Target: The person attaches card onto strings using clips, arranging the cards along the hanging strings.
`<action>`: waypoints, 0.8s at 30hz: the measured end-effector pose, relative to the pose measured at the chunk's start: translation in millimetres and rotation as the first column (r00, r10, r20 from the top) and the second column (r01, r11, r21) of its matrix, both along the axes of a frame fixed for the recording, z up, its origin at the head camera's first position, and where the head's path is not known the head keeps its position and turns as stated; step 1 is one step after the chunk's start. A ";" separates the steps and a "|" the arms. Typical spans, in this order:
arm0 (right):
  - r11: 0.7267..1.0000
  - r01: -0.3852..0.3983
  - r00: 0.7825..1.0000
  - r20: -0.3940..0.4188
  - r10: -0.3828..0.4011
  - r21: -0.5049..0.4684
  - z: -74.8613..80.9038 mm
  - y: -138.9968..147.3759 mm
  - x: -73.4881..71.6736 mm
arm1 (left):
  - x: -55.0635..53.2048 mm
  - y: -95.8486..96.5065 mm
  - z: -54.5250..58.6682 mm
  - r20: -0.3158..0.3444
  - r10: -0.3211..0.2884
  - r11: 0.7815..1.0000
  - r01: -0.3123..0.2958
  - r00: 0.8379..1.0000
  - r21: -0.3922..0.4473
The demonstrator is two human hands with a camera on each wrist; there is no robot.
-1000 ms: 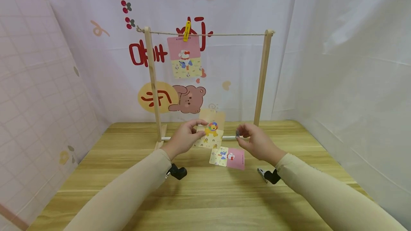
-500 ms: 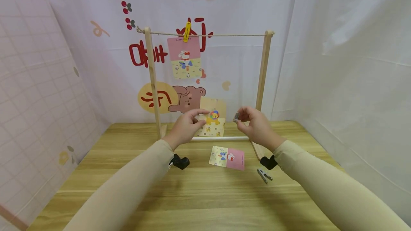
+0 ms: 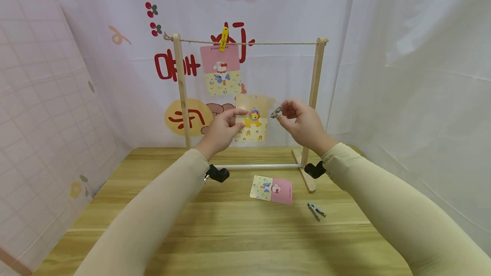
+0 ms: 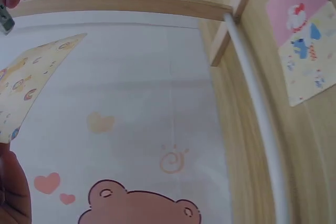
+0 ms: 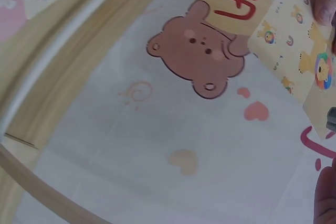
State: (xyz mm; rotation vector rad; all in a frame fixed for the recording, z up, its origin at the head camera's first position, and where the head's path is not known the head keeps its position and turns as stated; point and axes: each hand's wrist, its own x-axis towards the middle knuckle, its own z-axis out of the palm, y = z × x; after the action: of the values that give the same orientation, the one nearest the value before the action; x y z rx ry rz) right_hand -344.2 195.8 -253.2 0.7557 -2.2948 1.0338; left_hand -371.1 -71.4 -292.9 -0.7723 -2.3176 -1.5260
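Note:
My left hand (image 3: 222, 133) pinches the left edge of a yellow lion card (image 3: 251, 118), held upright in the air below the string. Just to its right, my right hand (image 3: 304, 125) pinches a small grey clothespin (image 3: 276, 112) between thumb and fingers, apart from the card. In the right wrist view the lion card (image 5: 294, 40) shows tilted, with the grey clothespin (image 5: 331, 118) at the frame's edge. A pink and yellow rabbit card (image 3: 221, 69) hangs from the string (image 3: 280, 43) by a yellow clothespin (image 3: 224, 39).
A wooden frame with two posts (image 3: 315, 76) carries the string, and a white rod (image 3: 261, 166) joins its feet. On the table (image 3: 245, 233) lie another pink and yellow card (image 3: 271, 189) and a grey clothespin (image 3: 316, 211). A printed curtain (image 3: 284, 7) hangs behind.
Both hands have risen from near the white rod toward the string, bringing the lion card and the grey clothespin up with them. The hanging card and the things on the table stay put.

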 end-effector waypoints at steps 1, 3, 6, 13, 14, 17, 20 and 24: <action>1.000 0.003 1.000 -0.010 -0.003 -0.006 4.8 -0.8 -1.1 | -0.9 0.8 3.8 -0.004 0.006 1.000 -0.006 1.000 0.003; 1.000 0.009 1.000 -0.024 -0.010 -0.020 14.4 -1.9 -3.2 | -1.5 2.5 11.6 0.017 0.003 1.000 -0.004 1.000 0.020; 0.999 0.021 0.999 -0.038 -0.022 -0.037 29.0 -3.1 -7.1 | -3.9 5.8 22.9 0.093 -0.043 0.995 0.035 0.995 0.089; 0.993 0.044 0.998 -0.031 -0.048 -0.107 67.9 -10.2 -15.6 | -12.2 13.1 49.8 0.054 0.017 0.997 -0.021 0.998 0.071; 0.993 0.051 0.998 -0.030 -0.055 -0.111 74.1 -11.7 -16.6 | -13.5 13.9 53.3 0.032 0.024 0.997 -0.026 0.999 0.066; 0.990 0.088 0.995 -0.028 -0.092 -0.113 93.2 -17.2 -18.8 | -16.3 16.4 63.2 0.005 0.014 0.997 -0.015 1.000 0.071; 0.986 0.124 0.992 -0.014 -0.126 -0.112 111.9 -23.4 -20.6 | -18.2 18.8 71.8 0.001 0.016 0.996 -0.016 1.000 0.089; 0.981 0.145 0.989 0.008 -0.145 -0.128 132.0 -30.4 -24.0 | -21.1 21.7 81.4 -0.012 0.050 0.995 -0.049 0.999 0.085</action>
State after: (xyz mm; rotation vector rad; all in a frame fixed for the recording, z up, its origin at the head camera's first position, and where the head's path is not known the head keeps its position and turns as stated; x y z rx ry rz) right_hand -368.3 165.4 -121.1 0.5291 -2.2210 1.1009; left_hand -392.2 -49.8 -211.4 -0.6973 -2.2290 -1.5805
